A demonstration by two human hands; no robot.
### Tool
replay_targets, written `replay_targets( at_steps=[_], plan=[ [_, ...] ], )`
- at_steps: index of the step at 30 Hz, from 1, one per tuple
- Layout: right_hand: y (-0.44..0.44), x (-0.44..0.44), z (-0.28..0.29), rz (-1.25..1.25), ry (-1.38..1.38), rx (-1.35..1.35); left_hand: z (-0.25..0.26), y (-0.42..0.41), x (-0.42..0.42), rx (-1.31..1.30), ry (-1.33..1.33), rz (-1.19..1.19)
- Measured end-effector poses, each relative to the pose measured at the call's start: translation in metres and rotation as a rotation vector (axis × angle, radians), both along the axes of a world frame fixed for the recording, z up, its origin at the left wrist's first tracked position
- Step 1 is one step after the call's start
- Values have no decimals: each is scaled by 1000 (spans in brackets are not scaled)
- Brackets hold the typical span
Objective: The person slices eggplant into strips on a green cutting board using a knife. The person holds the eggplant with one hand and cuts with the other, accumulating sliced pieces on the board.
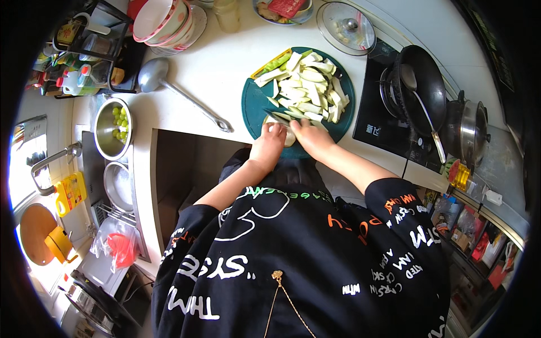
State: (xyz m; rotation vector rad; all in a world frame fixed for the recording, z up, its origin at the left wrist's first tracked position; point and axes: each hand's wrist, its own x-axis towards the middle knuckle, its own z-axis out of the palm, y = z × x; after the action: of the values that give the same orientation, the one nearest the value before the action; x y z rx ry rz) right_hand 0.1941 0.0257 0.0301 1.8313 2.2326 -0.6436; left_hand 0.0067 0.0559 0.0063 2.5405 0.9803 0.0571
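A round green cutting board point(253, 99) with a yellow-edged corner lies at the counter's front edge, overhanging it slightly. Pale green-white vegetable strips point(310, 86) are heaped over its middle and far side, with a longer green pod-like piece point(277, 63) by the yellow edge. My left hand point(268, 145) rests on a whitish vegetable chunk point(290, 138) at the near side, fingers curled over it. A knife's dark blade point(275, 117) points to the far left between chunk and heap. My right hand point(310, 137) closes around its handle end, which the fingers hide.
Left of the board lies a large metal ladle point(154, 76). A steel bowl of green grapes point(114, 124) sits by the sink. Stacked bowls point(158, 21) and a glass lid point(346, 29) stand behind. To the right, a black wok point(418, 88) is on an induction cooktop point(372, 114).
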Motion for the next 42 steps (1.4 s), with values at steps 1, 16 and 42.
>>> replay_targets(
  at_steps=[1, 16, 42],
  plan=[
    [3, -5, -2, 8, 20, 28, 3, -1, 0, 10, 9, 1],
    [9, 3, 9, -140, 117, -67, -11, -1, -6, 33, 25, -10],
    [-41, -15, 74, -182, -49, -30, 13, 6, -5, -44, -41, 25]
  ],
)
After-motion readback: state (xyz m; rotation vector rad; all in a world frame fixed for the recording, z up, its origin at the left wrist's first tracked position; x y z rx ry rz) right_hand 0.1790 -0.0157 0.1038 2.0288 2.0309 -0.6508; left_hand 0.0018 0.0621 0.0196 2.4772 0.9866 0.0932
